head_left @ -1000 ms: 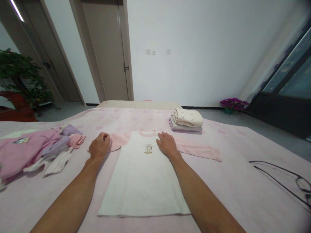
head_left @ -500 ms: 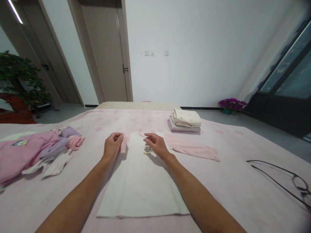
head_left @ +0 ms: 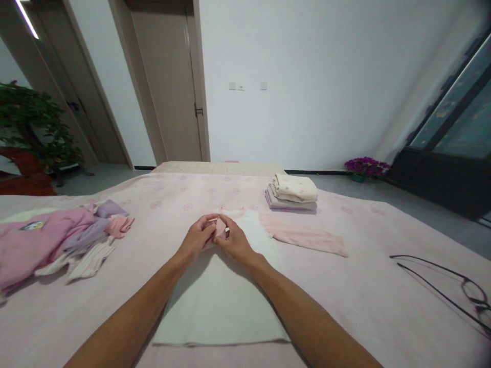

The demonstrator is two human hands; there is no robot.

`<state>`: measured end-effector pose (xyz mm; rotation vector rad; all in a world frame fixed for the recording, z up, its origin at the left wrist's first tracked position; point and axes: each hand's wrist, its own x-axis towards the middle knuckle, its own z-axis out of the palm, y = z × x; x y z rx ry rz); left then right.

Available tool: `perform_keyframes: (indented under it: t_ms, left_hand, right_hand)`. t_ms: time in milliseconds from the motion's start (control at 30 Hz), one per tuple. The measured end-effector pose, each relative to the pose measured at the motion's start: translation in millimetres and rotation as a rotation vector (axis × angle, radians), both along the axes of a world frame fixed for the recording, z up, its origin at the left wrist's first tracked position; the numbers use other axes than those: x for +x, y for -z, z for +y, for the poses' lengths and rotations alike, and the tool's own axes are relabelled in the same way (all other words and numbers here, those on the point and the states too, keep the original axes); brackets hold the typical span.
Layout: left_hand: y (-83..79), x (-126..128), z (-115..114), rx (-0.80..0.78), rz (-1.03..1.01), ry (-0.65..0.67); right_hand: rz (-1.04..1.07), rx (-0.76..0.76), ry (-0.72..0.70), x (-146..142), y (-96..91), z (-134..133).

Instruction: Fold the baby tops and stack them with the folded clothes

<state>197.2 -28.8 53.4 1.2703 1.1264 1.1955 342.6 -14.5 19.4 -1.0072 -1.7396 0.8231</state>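
Note:
A small white shirt (head_left: 224, 301) with pink sleeves lies spread out in front of me, hem towards me. Its right-hand pink sleeve (head_left: 307, 235) stretches flat across the bed cover. Over the chest my left hand (head_left: 201, 235) and my right hand (head_left: 233, 237) meet, fingertips nearly touching. Both pinch the other pink sleeve (head_left: 220, 227), gathered between them. Fingers and thumbs cover much of that sleeve, and the hands hide the print on the chest.
To the left lies a loose heap of clothes (head_left: 49, 240). A stack of folded clothes (head_left: 293, 191) stands at the far right of the shirt. Eyeglasses (head_left: 460, 276) rest near the right edge. The pink bed cover (head_left: 364, 286) spreads underneath everything.
My left hand has moved right, bringing the pink sleeve over the shirt's chest. My right hand has shifted slightly left and down and now grips the sleeve too.

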Motion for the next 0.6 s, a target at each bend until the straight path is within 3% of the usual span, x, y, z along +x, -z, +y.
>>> perform_keyframes:
  t_ms: [100, 233, 333, 433, 600]
  left_hand:
    - [-5.7, -7.1, 4.0, 0.053, 0.173, 0.006]
    - [-18.1, -40.1, 10.1, 0.165, 0.820, -0.078]
    - [-23.9, -64.1, 3.4, 0.072, 1.161, -0.047]
    - [-21.8, -72.1, -18.0, 0.006, 1.245, 0.029]
    - [-14.3, -55.8, -67.6, 0.002, 1.115, 0.134]
  right_hand:
    - [0.117, -0.103, 0.099, 5.8, 4.7, 11.3]
    - [0.375, -0.270, 0.215, 29.6, 0.7, 30.1]
    - [0.556, -0.409, 0.198, 49.8, -5.3, 39.0]
    - [0.703, -0.464, 0.109, 62.8, -9.0, 43.4]
    - [0.755, -0.491, 0.079, 68.5, -5.3, 48.6]
